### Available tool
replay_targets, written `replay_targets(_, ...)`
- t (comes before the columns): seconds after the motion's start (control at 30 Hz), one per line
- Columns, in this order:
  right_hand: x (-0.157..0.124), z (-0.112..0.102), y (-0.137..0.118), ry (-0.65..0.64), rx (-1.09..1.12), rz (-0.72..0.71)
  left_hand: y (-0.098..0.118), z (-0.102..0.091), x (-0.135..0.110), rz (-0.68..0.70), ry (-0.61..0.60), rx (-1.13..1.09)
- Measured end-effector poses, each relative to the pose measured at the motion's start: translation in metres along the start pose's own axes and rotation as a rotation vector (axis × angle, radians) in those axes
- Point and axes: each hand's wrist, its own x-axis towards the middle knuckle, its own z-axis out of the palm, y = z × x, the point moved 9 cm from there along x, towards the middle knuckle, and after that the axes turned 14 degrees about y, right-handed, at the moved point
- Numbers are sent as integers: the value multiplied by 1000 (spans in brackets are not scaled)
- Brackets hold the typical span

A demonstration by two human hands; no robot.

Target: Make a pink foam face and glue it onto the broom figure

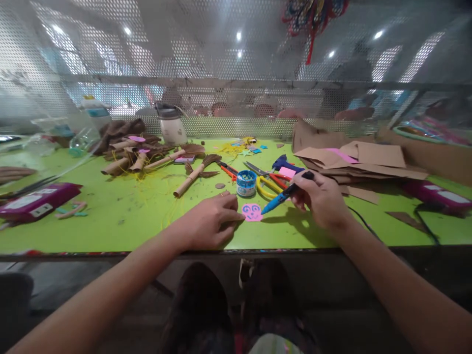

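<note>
- The pink paper [252,218] lies on the green table [121,233] between the person's two hands, just in front of the small jar [246,185].
- Done so far: a face in blue, with two ringed eyes near the top edge and a few short strokes below them.
- What is left is harder to judge; the lower strokes look sparse, so the drawing may be unfinished, and the marker is uncapped at the paper's side.
- The right hand [319,196] grasps the blue marker [282,196] in a writing grip, thumb and fingers around its dark upper part, the barrel slanting down to the left.
- The marker's tip is at the paper's right edge; whether it touches cannot be told.
- The left hand [214,219] grasps nothing visible: it rests palm down on the table, fingers loosely bent, the index fingertip at the paper's left edge, seemingly steadying it.
- Both forearms reach in from the lower corners, converging on the paper.
- Behind the jar and beside it lie scissors [267,187] with yellow handles.
</note>
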Motion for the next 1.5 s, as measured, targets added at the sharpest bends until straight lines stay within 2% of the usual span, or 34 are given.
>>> replay_targets(0.67, -17, 22, -9, -152, -119, -136, -1, 5, -1, 4, -51, 18)
replay_targets(1.5, -17, 23, -6, -159, -148, -126, 1, 2, 1, 30, -17, 30)
